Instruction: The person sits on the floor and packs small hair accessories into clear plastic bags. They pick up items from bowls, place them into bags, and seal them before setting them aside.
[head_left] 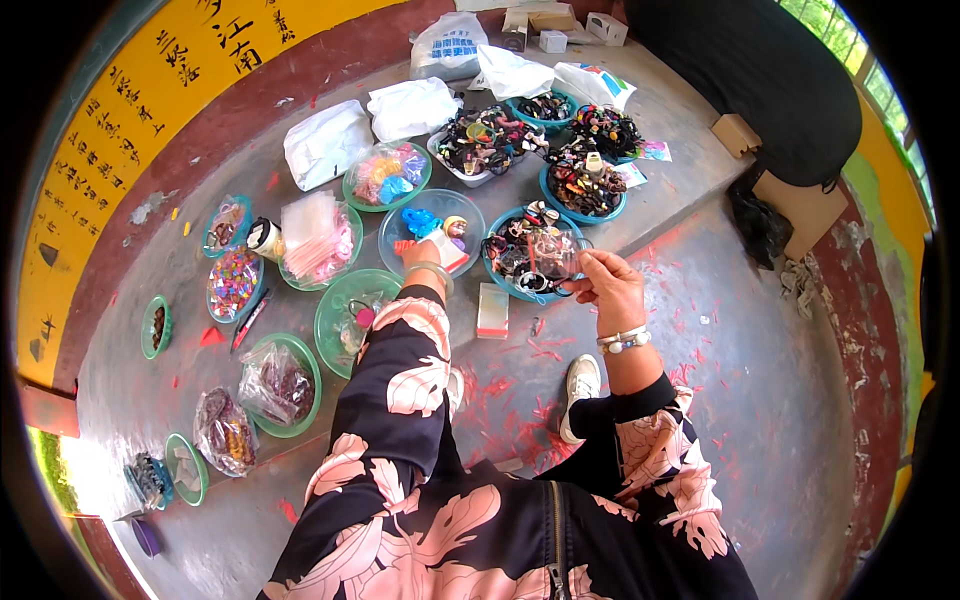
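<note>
The right hand [610,285] pinches a clear little bag [558,255], which sticks out toward 10 o'clock, while the left hand [420,255] grabs something in the blue bowl [400,232].

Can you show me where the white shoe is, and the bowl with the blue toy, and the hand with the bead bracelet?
white shoe [580,395], head view, on its laced top.
bowl with the blue toy [470,206], head view, on its far rim.
right hand [612,288], head view, on the back of the hand.

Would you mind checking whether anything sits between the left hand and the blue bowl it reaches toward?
Nothing visible does: the left hand is already at the near rim of the blue bowl, over its small toys.
</note>
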